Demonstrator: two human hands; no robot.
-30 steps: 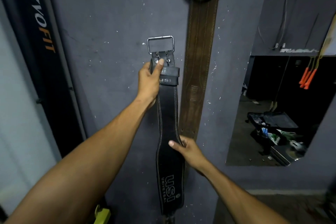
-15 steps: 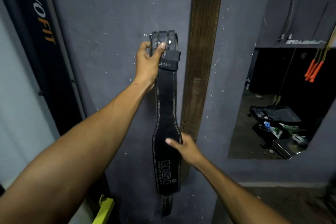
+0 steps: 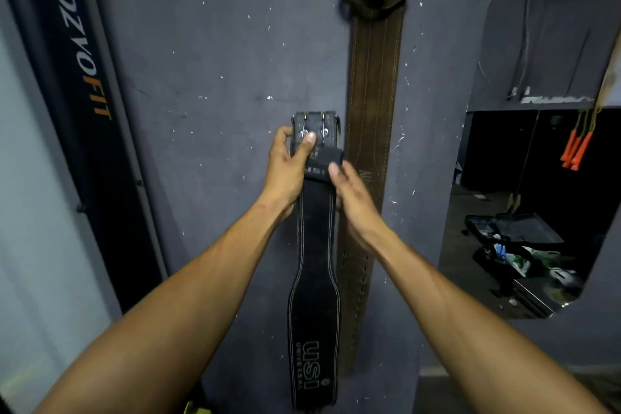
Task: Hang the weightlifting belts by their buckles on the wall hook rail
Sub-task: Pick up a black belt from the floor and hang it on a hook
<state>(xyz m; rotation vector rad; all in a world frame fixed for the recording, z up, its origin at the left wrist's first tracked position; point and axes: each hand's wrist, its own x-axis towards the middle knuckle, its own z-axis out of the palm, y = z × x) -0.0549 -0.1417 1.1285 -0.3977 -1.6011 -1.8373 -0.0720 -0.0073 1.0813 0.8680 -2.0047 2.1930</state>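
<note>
Both hands work the top of the black belt [image 3: 314, 245]. As I see it, my left hand [image 3: 289, 171] has its grip clamped around the belt's upper end, thumb pressed on the front just below the two metal prongs, fingers wrapped behind the left edge. My right hand [image 3: 353, 198] has its grip loosely apart: the fingers lie fairly straight against the right edge, with the thumb tip touching the keeper loop [image 3: 322, 161] that carries white lettering.

The black belt hangs straight down against the grey wall [image 3: 208, 77], its wide printed end low in view. Its buckle [image 3: 316, 126] sits at the very top, folded flat; only the prongs and thin slivers of the frame show. Just beside it on the right, a brown belt [image 3: 373, 111] already hangs, its top running out of view, so I cannot see the hook rail itself.

I judge the black belt is not yet hung: its buckle is well below where the brown belt is fastened.

What could go wrong from here: the buckle frame is folded back and hidden, so it could miss a hook and the belt could slide down the wall once my left grip lets go. The two belts hang very close, so lifting the black one could snag or nudge the brown belt off its hook. With the rail out of view, I would be aiming blind.
</note>
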